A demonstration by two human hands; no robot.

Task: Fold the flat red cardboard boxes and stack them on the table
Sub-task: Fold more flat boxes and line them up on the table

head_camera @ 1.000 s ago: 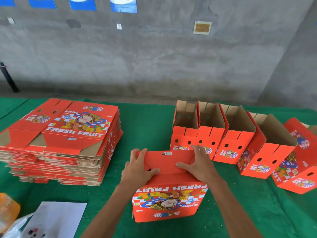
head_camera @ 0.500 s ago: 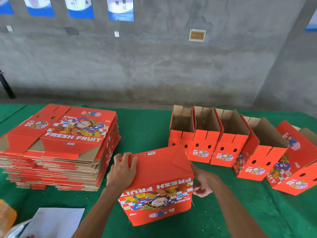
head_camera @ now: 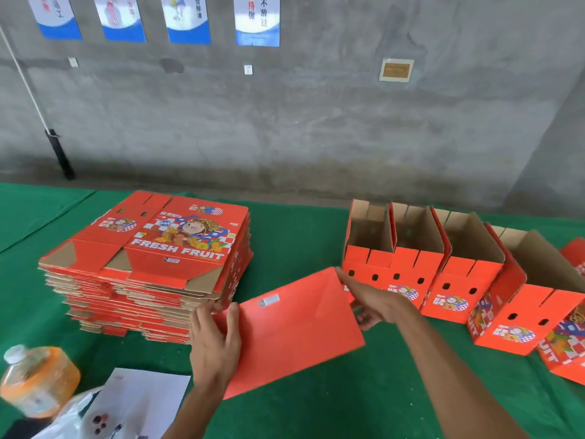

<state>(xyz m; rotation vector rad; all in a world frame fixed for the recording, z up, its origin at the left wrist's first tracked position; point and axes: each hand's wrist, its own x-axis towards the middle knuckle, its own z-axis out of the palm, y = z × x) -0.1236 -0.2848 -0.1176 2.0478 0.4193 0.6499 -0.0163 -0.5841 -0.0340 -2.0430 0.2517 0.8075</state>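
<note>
We hold the folded box [head_camera: 294, 331] low in the frame's centre, plain base toward us, left hand [head_camera: 215, 343] clamped on its lower-left edge, right hand [head_camera: 376, 304] gripping its upper-right corner (nearer the row of finished boxes [head_camera: 443, 280] at right).

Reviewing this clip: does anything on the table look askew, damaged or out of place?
Nothing looks damaged or spilled. The row of folded boxes stands upright at its left end but leans over toward its right end. The flat stack has ragged, uneven edges. An orange drink bottle lies tipped near the papers, unrelated to the folding.
</note>
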